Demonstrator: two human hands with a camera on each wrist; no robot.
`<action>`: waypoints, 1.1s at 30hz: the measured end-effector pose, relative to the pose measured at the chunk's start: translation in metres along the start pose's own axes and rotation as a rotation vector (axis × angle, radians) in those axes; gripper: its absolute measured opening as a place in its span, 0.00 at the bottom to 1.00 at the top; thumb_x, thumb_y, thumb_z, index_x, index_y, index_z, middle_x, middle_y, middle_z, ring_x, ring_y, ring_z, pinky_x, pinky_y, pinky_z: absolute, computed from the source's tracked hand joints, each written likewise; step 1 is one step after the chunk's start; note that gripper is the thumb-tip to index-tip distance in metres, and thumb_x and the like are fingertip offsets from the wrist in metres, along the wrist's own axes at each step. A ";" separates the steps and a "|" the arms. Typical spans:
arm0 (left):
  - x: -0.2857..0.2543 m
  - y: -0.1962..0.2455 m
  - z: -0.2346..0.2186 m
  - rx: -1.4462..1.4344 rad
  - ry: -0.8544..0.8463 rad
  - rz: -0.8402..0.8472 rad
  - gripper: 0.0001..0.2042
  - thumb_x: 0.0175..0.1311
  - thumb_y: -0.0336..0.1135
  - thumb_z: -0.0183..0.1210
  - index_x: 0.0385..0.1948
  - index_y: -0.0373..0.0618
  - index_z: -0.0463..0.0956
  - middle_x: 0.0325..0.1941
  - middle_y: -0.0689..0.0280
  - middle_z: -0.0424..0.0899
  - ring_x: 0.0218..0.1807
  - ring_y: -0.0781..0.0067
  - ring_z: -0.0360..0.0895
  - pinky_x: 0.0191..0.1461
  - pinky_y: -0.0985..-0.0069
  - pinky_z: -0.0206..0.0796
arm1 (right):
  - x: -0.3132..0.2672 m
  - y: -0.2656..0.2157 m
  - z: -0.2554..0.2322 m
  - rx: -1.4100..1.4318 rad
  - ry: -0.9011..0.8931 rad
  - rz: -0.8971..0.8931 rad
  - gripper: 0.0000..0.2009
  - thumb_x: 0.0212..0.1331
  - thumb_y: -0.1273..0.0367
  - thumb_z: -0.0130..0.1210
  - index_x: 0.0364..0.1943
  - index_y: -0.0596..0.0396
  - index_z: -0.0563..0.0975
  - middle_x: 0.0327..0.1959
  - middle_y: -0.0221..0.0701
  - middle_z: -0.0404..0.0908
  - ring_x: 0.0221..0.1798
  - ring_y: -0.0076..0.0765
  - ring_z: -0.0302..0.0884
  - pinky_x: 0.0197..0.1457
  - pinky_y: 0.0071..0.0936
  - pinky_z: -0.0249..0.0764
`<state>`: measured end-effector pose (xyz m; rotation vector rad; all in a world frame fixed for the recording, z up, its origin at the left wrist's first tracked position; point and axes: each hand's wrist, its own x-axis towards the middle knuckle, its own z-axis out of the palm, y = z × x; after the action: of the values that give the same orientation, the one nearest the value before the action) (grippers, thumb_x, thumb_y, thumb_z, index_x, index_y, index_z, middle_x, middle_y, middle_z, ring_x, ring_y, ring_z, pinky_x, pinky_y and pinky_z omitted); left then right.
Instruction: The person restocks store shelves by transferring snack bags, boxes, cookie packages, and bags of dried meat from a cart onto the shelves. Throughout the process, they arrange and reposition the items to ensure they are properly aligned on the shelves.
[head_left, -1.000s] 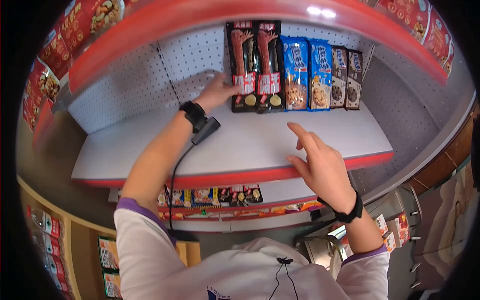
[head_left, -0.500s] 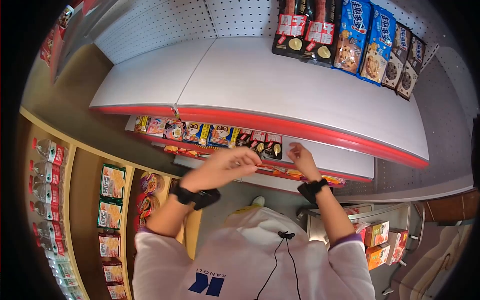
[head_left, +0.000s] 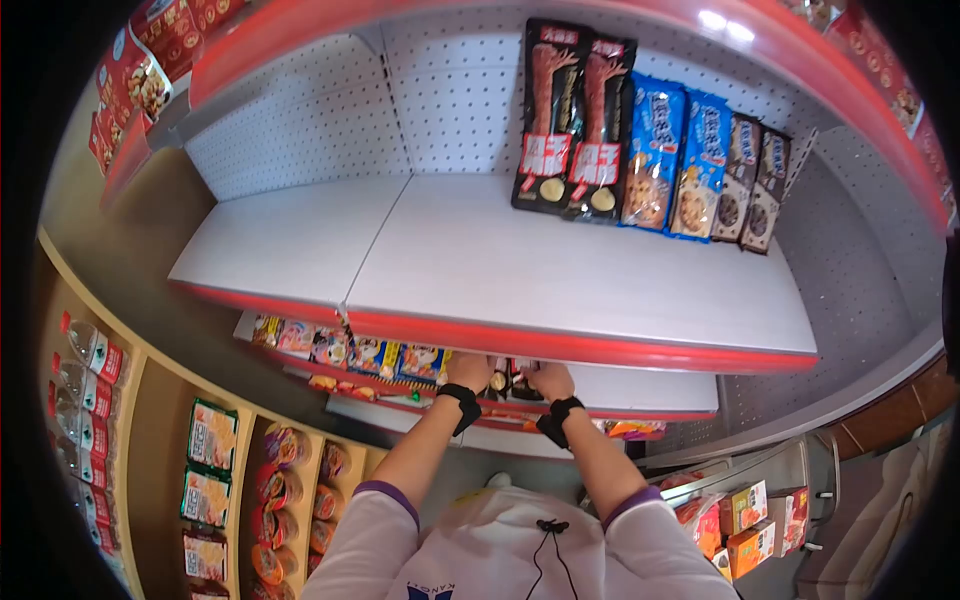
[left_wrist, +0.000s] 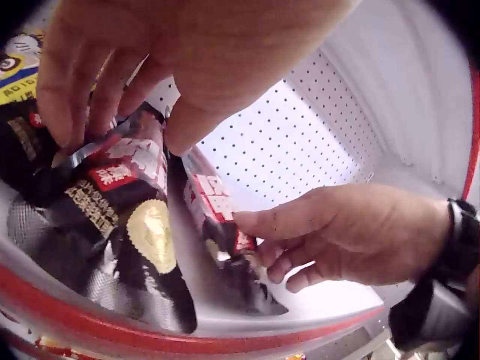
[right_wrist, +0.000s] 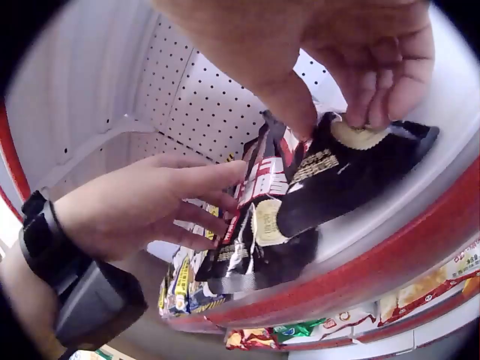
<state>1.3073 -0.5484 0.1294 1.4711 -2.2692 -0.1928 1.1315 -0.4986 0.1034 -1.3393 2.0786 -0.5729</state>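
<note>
On the lower shelf, my left hand (head_left: 470, 370) grips a black snack packet (left_wrist: 139, 202) with a gold round seal, fingers along one side and thumb on the other. My right hand (head_left: 552, 380) pinches a second black packet (right_wrist: 356, 161) just to the right, its thumb on the front near the seal end. The two packets lean apart at an angle in the left wrist view. Another black packet (left_wrist: 26, 142) stands at the left, partly hidden behind the left hand's fingers.
Two tall black packets (head_left: 548, 110), blue cookie bags (head_left: 655, 150) and dark brown packs (head_left: 765, 190) stand on the upper shelf (head_left: 560, 265). Its red front edge (head_left: 600, 345) overhangs the hands. Blue and yellow bags (head_left: 385, 358) line the lower shelf at left. Bottled drinks (head_left: 90, 390) fill a wooden rack.
My left hand left the upper shelf's black packets and came down. Both hands hovered before the lower shelf, then reached in and took hold of black packets there.
</note>
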 end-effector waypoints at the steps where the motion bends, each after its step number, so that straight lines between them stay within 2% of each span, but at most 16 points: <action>1: 0.003 0.011 -0.006 0.011 -0.050 -0.046 0.17 0.56 0.46 0.55 0.42 0.45 0.77 0.39 0.52 0.81 0.42 0.49 0.78 0.43 0.57 0.71 | 0.004 0.008 0.005 0.054 0.071 -0.058 0.23 0.47 0.51 0.60 0.39 0.56 0.80 0.38 0.47 0.80 0.44 0.53 0.78 0.46 0.42 0.72; 3: 0.006 0.021 -0.005 0.019 -0.092 -0.080 0.17 0.56 0.48 0.55 0.40 0.46 0.78 0.38 0.54 0.81 0.42 0.49 0.78 0.43 0.57 0.71 | -0.003 0.008 -0.008 0.063 0.040 -0.017 0.23 0.48 0.52 0.60 0.41 0.55 0.79 0.39 0.47 0.80 0.44 0.52 0.78 0.46 0.41 0.72; 5: 0.009 0.017 0.008 0.038 0.023 0.025 0.17 0.56 0.49 0.55 0.39 0.48 0.79 0.40 0.54 0.81 0.42 0.50 0.78 0.42 0.56 0.71 | -0.001 0.017 -0.007 0.090 0.046 -0.035 0.23 0.48 0.52 0.59 0.42 0.55 0.79 0.40 0.46 0.80 0.45 0.53 0.77 0.47 0.41 0.72; 9: 0.016 0.011 0.033 -0.022 0.107 -0.012 0.19 0.55 0.51 0.55 0.40 0.48 0.79 0.42 0.55 0.81 0.44 0.51 0.77 0.46 0.55 0.69 | -0.003 0.012 -0.009 0.067 0.111 -0.028 0.25 0.48 0.50 0.60 0.44 0.54 0.78 0.39 0.46 0.81 0.45 0.53 0.77 0.47 0.41 0.73; 11: 0.018 0.015 0.027 -0.115 0.025 -0.112 0.20 0.56 0.51 0.54 0.43 0.48 0.78 0.45 0.54 0.80 0.47 0.51 0.77 0.49 0.56 0.67 | -0.008 0.003 -0.015 0.063 0.079 -0.012 0.26 0.46 0.50 0.62 0.45 0.52 0.78 0.40 0.45 0.81 0.46 0.52 0.77 0.48 0.40 0.73; 13: 0.021 0.017 0.018 -0.238 -0.285 -0.350 0.22 0.57 0.52 0.53 0.48 0.48 0.76 0.48 0.54 0.79 0.50 0.51 0.76 0.52 0.59 0.66 | -0.014 0.000 -0.011 0.030 0.118 -0.010 0.27 0.44 0.51 0.64 0.47 0.51 0.78 0.42 0.44 0.80 0.47 0.50 0.77 0.50 0.39 0.73; 18: 0.025 -0.010 0.033 -0.338 -0.339 -0.195 0.23 0.53 0.49 0.59 0.48 0.45 0.75 0.50 0.54 0.78 0.53 0.56 0.74 0.54 0.66 0.65 | 0.013 0.018 0.004 0.038 0.090 -0.079 0.26 0.43 0.53 0.65 0.47 0.50 0.78 0.44 0.43 0.80 0.48 0.49 0.77 0.50 0.38 0.73; 19: 0.027 -0.015 0.035 -0.336 -0.336 -0.195 0.23 0.53 0.49 0.59 0.48 0.45 0.75 0.50 0.54 0.78 0.53 0.56 0.74 0.54 0.66 0.65 | 0.018 0.024 0.005 0.046 0.079 -0.179 0.25 0.43 0.55 0.65 0.46 0.52 0.78 0.43 0.42 0.81 0.47 0.46 0.78 0.49 0.36 0.73; 21: 0.025 -0.015 0.018 -0.282 -0.423 -0.194 0.22 0.52 0.47 0.61 0.47 0.45 0.75 0.49 0.55 0.79 0.50 0.56 0.76 0.51 0.66 0.66 | 0.019 0.029 0.002 0.056 0.059 -0.284 0.24 0.44 0.57 0.65 0.45 0.55 0.78 0.42 0.41 0.82 0.47 0.43 0.79 0.48 0.34 0.73; 23: 0.013 -0.020 -0.001 -0.338 -0.364 -0.157 0.21 0.53 0.42 0.62 0.46 0.41 0.74 0.45 0.57 0.81 0.45 0.60 0.78 0.47 0.68 0.67 | 0.013 0.027 -0.010 0.427 -0.100 -0.138 0.19 0.48 0.63 0.64 0.43 0.60 0.78 0.39 0.37 0.83 0.42 0.36 0.80 0.44 0.30 0.74; 24: 0.007 -0.019 -0.016 -0.518 -0.424 -0.122 0.20 0.55 0.41 0.62 0.46 0.38 0.74 0.44 0.58 0.81 0.44 0.64 0.78 0.46 0.70 0.67 | 0.000 0.022 -0.020 0.705 -0.124 -0.148 0.16 0.52 0.65 0.63 0.41 0.61 0.77 0.35 0.31 0.82 0.37 0.25 0.78 0.41 0.23 0.73; 25: 0.001 -0.016 -0.034 -0.700 -0.482 -0.083 0.19 0.56 0.39 0.62 0.46 0.36 0.74 0.43 0.60 0.81 0.43 0.69 0.78 0.45 0.72 0.67 | -0.014 0.018 -0.035 0.703 -0.124 -0.147 0.16 0.52 0.65 0.63 0.41 0.61 0.77 0.35 0.31 0.82 0.37 0.25 0.78 0.41 0.23 0.73; 27: -0.023 -0.001 -0.090 -0.814 -0.719 -0.437 0.19 0.59 0.37 0.61 0.48 0.35 0.72 0.44 0.62 0.81 0.44 0.76 0.76 0.45 0.77 0.66 | -0.041 0.016 -0.068 0.847 -0.404 0.131 0.16 0.53 0.63 0.62 0.41 0.58 0.75 0.32 0.28 0.81 0.31 0.19 0.75 0.33 0.17 0.70; 29: -0.053 -0.028 -0.107 -1.098 -0.919 -0.341 0.20 0.61 0.37 0.60 0.52 0.36 0.70 0.46 0.64 0.80 0.45 0.79 0.75 0.49 0.79 0.66 | -0.065 0.033 -0.086 0.808 -0.470 0.064 0.19 0.53 0.63 0.63 0.43 0.61 0.72 0.29 0.29 0.80 0.31 0.18 0.74 0.31 0.14 0.68; 31: -0.089 -0.018 -0.154 -1.321 -0.898 -0.399 0.15 0.63 0.35 0.58 0.47 0.36 0.73 0.44 0.67 0.80 0.45 0.81 0.74 0.49 0.79 0.66 | -0.088 0.062 -0.103 0.781 -0.658 -0.020 0.19 0.55 0.64 0.61 0.45 0.59 0.70 0.29 0.28 0.80 0.29 0.17 0.73 0.29 0.14 0.65; 33: -0.121 -0.040 -0.178 -1.349 -1.038 -0.412 0.17 0.63 0.33 0.57 0.52 0.37 0.70 0.49 0.67 0.78 0.49 0.81 0.72 0.54 0.80 0.63 | -0.122 0.072 -0.128 0.766 -0.796 -0.093 0.14 0.56 0.67 0.60 0.43 0.57 0.71 0.30 0.26 0.79 0.27 0.16 0.71 0.27 0.14 0.63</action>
<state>1.4578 -0.4374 0.2422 0.9935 -1.4595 -2.4376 1.0357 -0.3536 0.1812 -0.9635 0.9977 -0.6413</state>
